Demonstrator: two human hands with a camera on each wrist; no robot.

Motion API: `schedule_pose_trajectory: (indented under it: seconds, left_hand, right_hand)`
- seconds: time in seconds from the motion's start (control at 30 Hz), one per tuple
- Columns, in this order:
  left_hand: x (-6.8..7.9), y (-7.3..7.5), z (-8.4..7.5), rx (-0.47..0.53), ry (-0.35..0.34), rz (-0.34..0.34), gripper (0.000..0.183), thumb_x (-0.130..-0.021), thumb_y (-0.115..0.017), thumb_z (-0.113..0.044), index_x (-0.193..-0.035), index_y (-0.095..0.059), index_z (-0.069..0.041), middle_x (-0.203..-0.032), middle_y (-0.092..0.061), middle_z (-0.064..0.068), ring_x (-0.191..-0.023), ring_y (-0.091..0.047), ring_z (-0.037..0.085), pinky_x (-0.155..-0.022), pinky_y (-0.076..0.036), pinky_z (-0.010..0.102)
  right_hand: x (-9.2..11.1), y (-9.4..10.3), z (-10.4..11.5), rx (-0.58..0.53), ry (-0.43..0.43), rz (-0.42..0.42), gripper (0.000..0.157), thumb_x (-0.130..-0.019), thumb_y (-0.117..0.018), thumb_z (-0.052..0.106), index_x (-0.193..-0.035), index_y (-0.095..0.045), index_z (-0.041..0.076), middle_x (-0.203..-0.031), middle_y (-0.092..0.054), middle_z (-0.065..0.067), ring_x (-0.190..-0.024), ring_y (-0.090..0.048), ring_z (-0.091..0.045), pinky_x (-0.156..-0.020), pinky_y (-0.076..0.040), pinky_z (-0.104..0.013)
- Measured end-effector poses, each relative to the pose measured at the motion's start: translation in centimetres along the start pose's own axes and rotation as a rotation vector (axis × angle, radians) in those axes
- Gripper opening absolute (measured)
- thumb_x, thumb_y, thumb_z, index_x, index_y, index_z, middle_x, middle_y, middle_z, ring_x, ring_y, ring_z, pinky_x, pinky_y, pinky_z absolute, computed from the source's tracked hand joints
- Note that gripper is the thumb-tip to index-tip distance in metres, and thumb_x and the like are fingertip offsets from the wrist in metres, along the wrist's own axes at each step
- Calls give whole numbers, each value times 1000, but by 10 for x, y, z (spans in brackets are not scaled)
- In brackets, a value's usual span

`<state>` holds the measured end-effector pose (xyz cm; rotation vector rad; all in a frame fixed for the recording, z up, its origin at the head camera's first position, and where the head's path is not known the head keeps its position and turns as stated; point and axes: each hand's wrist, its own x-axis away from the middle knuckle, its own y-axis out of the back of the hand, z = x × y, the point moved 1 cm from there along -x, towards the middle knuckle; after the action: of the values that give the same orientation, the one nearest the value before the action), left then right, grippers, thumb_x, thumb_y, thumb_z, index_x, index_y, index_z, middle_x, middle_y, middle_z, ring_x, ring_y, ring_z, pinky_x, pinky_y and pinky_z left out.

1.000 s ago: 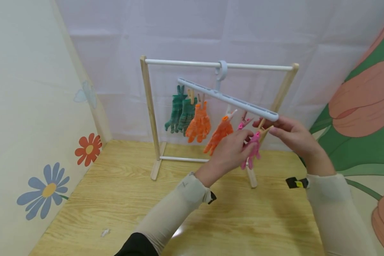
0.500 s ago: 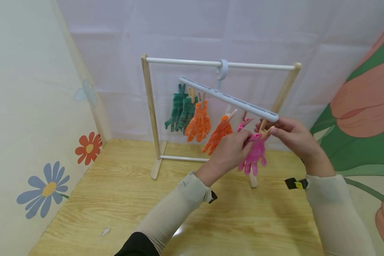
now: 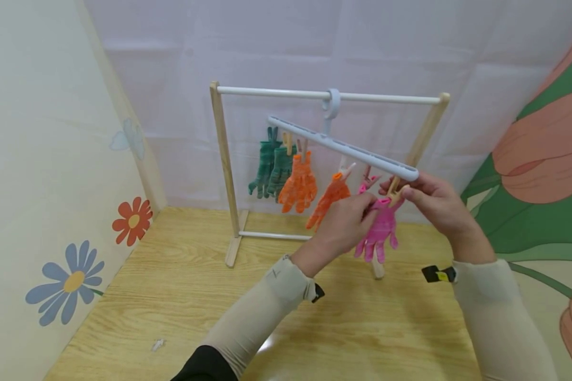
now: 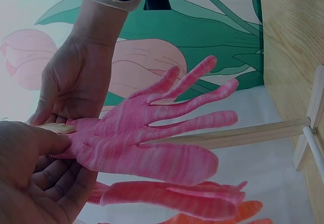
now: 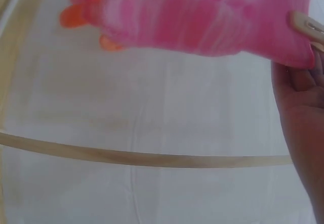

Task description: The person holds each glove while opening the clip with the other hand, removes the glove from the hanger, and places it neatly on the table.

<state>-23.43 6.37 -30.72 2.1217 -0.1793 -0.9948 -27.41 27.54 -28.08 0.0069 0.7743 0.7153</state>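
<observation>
A pink striped knit glove (image 3: 381, 231) hangs spread at the right end of the pale blue hanger (image 3: 350, 149), fingers down. My left hand (image 3: 344, 221) pinches its cuff from the left. A wooden clothespin (image 3: 394, 191) sits at the cuff, and my right hand (image 3: 436, 203) pinches it just under the hanger's end. The left wrist view shows the clothespin (image 4: 56, 128) over the cuff. A second pink glove (image 3: 366, 184), partly hidden behind my left hand, hangs beside an orange glove (image 3: 331, 198). Further left are another orange glove (image 3: 298, 182) and two green gloves (image 3: 263, 169).
The hanger hooks over the white top bar (image 3: 276, 92) of a small wooden-legged rack (image 3: 225, 159), which stands on the wood-grain table (image 3: 171, 286). A white scrap (image 3: 158, 345) lies at the front left. A white cloth (image 3: 181, 106) backs the rack.
The pink glove, narrow and bunched a second ago, turned to lie flat and spread with its cuff opening showing. Both hands stay almost in place; the hanger has shifted very slightly.
</observation>
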Motion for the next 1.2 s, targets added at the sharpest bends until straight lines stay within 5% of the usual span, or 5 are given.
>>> schedule_pose_trajectory:
  seconds: [0.5,0.87,1.2]
  left_hand:
    - [3,2,-6,-45,1,0,12,-103,-60,-21,-109,-67,-13,-81,-59,-9,-66,-49,4,-58,-39,12]
    - [10,4,-3,-1,-10,-4,10,-101,-62,-17,-108,-67,-13,-76,-55,-12,-59,-45,1,-52,-38,12]
    - [16,8,0,30,4,28,8,-101,-61,-17,-105,-66,-14,-75,-54,-11,-59,-44,1,-50,-37,13]
  right_hand:
    - [-6,-11,-1,-148,56,-16,28,-104,-44,-6,-128,-53,-15,-111,-68,-16,-97,-66,-19,-75,-58,-27]
    - [-5,-13,-3,-145,100,2,23,-104,-44,-5,-122,-51,-17,-110,-67,-16,-107,-64,-23,-94,-51,-30]
    - [-4,-16,0,-136,102,-10,22,-105,-42,-5,-120,-52,-17,-110,-66,-16,-107,-64,-24,-98,-50,-32]
